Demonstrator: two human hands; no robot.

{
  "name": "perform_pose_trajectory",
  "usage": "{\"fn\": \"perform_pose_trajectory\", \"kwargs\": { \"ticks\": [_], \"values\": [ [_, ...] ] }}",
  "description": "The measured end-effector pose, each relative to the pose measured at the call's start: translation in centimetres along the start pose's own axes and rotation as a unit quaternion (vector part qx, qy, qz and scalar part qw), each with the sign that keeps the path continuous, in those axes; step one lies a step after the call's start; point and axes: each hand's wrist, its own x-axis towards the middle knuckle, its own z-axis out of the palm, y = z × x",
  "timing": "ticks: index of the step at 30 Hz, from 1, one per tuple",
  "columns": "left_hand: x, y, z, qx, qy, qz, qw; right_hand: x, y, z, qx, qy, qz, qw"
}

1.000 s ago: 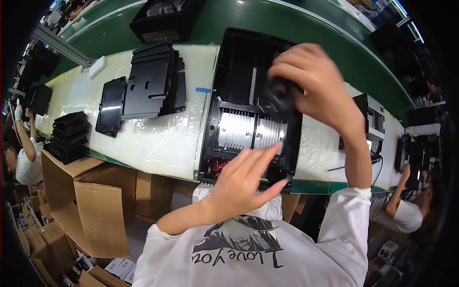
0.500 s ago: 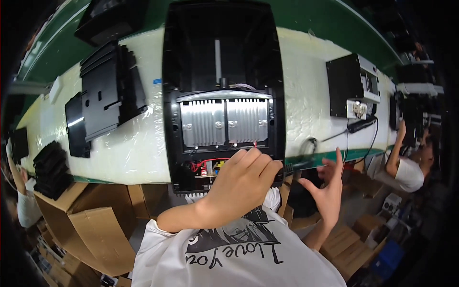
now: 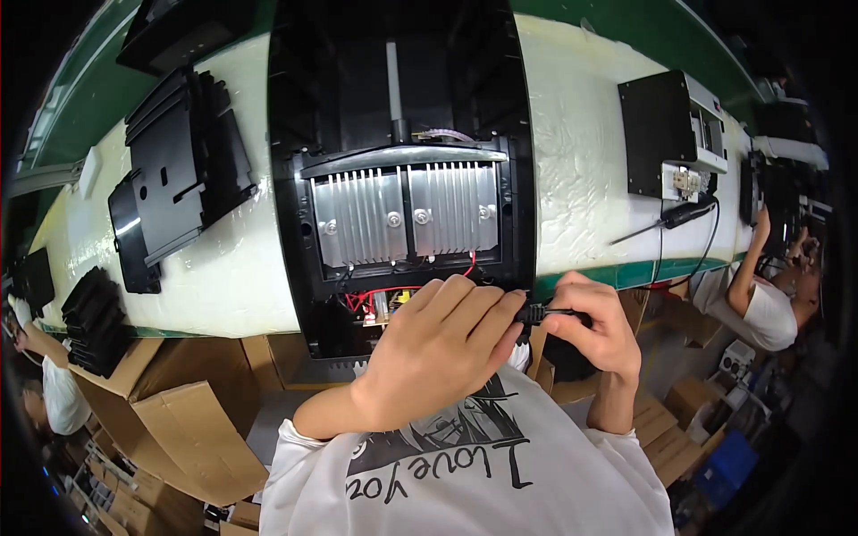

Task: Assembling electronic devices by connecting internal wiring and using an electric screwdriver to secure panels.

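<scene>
In front of me lies a large black housing (image 3: 286, 205) holding two ridged silver heat sinks (image 3: 362, 214) side by side. Red wires (image 3: 356, 301) and a partly covered circuit board show below them. My left hand (image 3: 433, 344) reaches over the housing's near right part, fingers curled closed around the end of a black cable (image 3: 534, 314), whose ribbed sleeve sticks out to the right. Close beside it my right hand (image 3: 597, 326) is closed, pinching the same cable just behind that sleeve. The cable's tip is hidden under my left fingers.
Black panels (image 3: 174, 179) are stacked on the left of the white-covered table (image 3: 572, 170), with more black parts (image 3: 96, 322) at its edge. To the right stand a black-and-white device (image 3: 657, 134) and a black-handled screwdriver (image 3: 686, 213). Cardboard boxes (image 3: 201, 438) sit below; people work at both sides.
My right hand has gone from open with fingers spread to closed on the cable, moving next to my left hand. The housing appears larger and shifted slightly left in view.
</scene>
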Motion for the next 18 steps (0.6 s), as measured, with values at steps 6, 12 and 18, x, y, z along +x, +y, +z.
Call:
{"fn": "perform_pose_trajectory", "kwargs": {
  "ticks": [6, 12, 18],
  "values": [
    [0.1, -0.1, 0.2, -0.001, -0.039, -0.014, 0.999, 0.4, 0.0, 0.5, -0.038, 0.003, -0.043, 0.998],
    [0.5, 0.1, 0.2, -0.026, -0.024, -0.037, 0.999, 0.6, 0.7, 0.7, -0.060, 0.043, -0.087, 0.993],
    [0.4, 0.0, 0.1, -0.013, -0.051, -0.047, 0.997, 1.4, 0.7, 0.0, -0.114, 0.034, -0.131, 0.984]
  ]
}}
